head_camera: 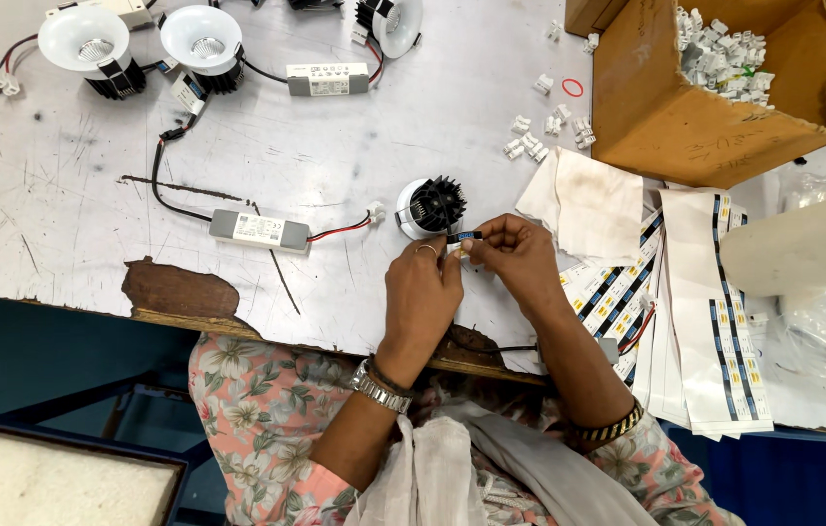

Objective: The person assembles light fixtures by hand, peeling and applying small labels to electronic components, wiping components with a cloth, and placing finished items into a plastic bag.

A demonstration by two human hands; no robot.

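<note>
Both hands meet near the middle of the worn grey surface (335, 156), just on the near side of a small round downlight (429, 207) that lies face down with its black finned heat sink up. The left hand (421, 292), with a ring on one finger and a metal watch at the wrist, has its fingers curled in and pinched on a small dark label (464, 237) with a blue patch. The right hand (520, 255), a striped bangle on its forearm, pinches the same label from the right side — thumb and forefinger closed on it, the other fingers folded. The label sits between the two sets of fingertips, just beside the downlight and seemingly wrapped on its lead, though the wire itself is hard to make out.

To the left of the downlight lies a grey oblong driver (259, 230) with a black cable on its left end and a red-and-black lead ending in a white plug (376, 210) near the lamp. At the far left edge stand more white downlights (200, 36) wired to another driver (328, 80). At far right an open cardboard box (686, 117) holds white connectors — loose ones (539, 131) are scattered just left of it. Sheets of striped labels (725, 321) lie to the right of the hands.
</note>
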